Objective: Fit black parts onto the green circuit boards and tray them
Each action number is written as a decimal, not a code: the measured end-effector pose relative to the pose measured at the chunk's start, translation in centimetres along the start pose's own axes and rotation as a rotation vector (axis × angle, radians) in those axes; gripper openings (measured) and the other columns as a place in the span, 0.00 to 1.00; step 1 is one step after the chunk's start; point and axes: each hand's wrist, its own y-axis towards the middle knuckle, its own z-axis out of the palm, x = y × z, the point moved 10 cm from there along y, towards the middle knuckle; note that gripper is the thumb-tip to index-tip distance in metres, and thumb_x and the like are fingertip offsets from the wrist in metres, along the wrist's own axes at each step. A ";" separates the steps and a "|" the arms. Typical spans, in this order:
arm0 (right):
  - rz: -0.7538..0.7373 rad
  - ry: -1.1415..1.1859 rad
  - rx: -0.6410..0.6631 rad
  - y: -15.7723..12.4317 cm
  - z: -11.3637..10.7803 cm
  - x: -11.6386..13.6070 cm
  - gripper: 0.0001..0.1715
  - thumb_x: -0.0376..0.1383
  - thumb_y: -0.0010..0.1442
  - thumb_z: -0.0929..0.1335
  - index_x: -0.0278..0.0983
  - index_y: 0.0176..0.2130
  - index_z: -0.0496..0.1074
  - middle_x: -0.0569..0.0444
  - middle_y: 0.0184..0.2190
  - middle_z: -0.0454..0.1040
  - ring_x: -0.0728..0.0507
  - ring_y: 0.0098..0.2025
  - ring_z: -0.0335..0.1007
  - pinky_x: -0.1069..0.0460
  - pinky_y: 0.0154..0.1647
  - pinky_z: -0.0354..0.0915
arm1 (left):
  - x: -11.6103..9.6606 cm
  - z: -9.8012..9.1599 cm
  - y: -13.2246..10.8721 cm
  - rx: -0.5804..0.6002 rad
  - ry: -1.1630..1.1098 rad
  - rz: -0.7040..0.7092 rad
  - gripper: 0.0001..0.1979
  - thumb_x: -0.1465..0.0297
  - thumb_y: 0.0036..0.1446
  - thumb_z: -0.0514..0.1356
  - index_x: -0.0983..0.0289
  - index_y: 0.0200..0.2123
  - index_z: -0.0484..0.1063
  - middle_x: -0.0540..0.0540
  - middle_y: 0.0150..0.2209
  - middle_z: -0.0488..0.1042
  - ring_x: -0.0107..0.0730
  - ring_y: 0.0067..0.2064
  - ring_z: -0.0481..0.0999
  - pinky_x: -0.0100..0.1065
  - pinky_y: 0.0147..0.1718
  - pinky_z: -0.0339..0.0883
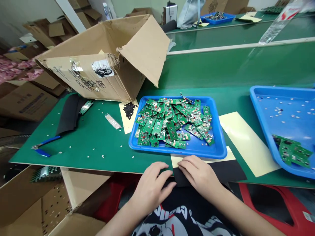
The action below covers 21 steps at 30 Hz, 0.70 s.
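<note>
Tabletop: green, w/ white bits scattered, mostly L side.
Cutters: blue handles, far L nr edge, handles spread.
Black stack: beyond cutters, sm. board at its R side.
Box: cardboard, open, at back.
Clear strip: flat, in front of box.
Black bits: heaped on yellow paper, just L of mid tray.
L hand: over front edge, thumb & index apart, nothing seen between; tips by sheet's L end, can't tell if touching.
Mid tray: blue, heaped w/ green boards.
R hand: fingers together, tips on sheet nr L end; thumb hidden, so can't tell if pinching.
Sheet: black, at front edge, just in front of mid tray, yellow strip along far side.
Handling: sheet prob. v. light, thin, bendy, may crease or tear; best held by L edge or corners, thumb under, lightly.
Yellow sheet: flat, between trays.
R tray: blue, few boards nr front, white bits.
</note>
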 end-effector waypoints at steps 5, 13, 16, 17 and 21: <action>0.163 0.002 -0.099 0.4 -3.6 -4.0 0.09 0.32 0.66 0.62 0.37 0.35 0.70 0.52 0.30 0.76 0.49 0.27 0.71 0.54 0.29 0.70 | -0.2 2.9 -0.2 0.006 0.130 0.061 0.17 0.64 0.64 0.56 0.69 0.51 0.70 0.65 0.48 0.78 0.48 0.52 0.77 0.43 0.49 0.75; 0.276 -0.061 -0.212 -0.2 -7.1 -7.4 0.10 0.33 0.64 0.65 0.36 0.45 0.72 0.48 0.37 0.75 0.49 0.26 0.70 0.53 0.25 0.68 | 0.2 4.4 0.1 0.099 0.130 0.031 0.20 0.66 0.60 0.61 0.67 0.54 0.70 0.64 0.50 0.78 0.50 0.55 0.75 0.48 0.52 0.72; 0.208 -0.014 -0.205 -0.5 -7.3 -5.0 0.08 0.31 0.64 0.64 0.37 0.42 0.72 0.49 0.35 0.76 0.48 0.29 0.72 0.52 0.28 0.71 | 0.1 4.4 0.0 0.096 0.114 0.024 0.19 0.66 0.60 0.61 0.66 0.54 0.71 0.64 0.51 0.77 0.50 0.56 0.75 0.49 0.52 0.72; 0.162 0.012 -0.170 -0.6 -6.7 -3.9 0.08 0.30 0.63 0.64 0.38 0.41 0.73 0.50 0.33 0.76 0.47 0.31 0.73 0.51 0.31 0.72 | 0.1 4.3 -0.1 0.089 0.108 0.023 0.19 0.67 0.61 0.60 0.66 0.54 0.71 0.64 0.51 0.77 0.50 0.56 0.75 0.49 0.52 0.72; -0.024 0.079 -0.032 -1.2 -3.3 0.6 0.09 0.28 0.63 0.65 0.37 0.39 0.74 0.51 0.35 0.78 0.46 0.38 0.75 0.50 0.41 0.74 | 0.0 4.0 -0.2 0.042 0.048 0.018 0.14 0.69 0.63 0.58 0.65 0.50 0.73 0.63 0.49 0.79 0.48 0.56 0.75 0.50 0.53 0.71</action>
